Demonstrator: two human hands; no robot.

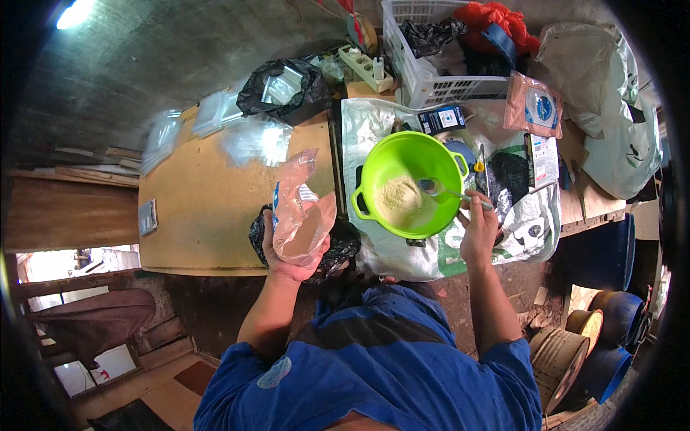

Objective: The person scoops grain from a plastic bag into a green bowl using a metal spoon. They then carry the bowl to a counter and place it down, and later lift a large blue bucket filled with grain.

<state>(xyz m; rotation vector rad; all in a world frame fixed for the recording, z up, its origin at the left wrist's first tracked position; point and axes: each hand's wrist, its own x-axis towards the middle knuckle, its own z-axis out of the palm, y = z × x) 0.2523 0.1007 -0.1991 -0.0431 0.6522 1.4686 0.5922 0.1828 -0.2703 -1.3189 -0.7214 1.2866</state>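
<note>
My left hand (pixel 289 264) grips an opened pink plastic pouch (pixel 302 215), its torn mouth facing up, left of a lime-green bowl (pixel 374 161) with two side handles. Pale powder (pixel 399 200) lies heaped in the bowl. My right hand (pixel 479 228) is closed round the handle of a spoon (pixel 460 192), which reaches over the bowl's right rim. The spoon's head rests at the powder's edge. How much the pouch holds I cannot tell. Black plastic (pixel 343 248) lies crumpled beside and behind my left hand.
The bowl stands on a white woven sack (pixel 402 260). Clear plastic bags (pixel 219 115) and a black bag (pixel 284 90) lie at the back left. A white crate (pixel 460 90), a sealed pink pouch (pixel 533 104) and a power strip (pixel 365 68) are behind. Blue drums (pixel 596 244) stand on the right.
</note>
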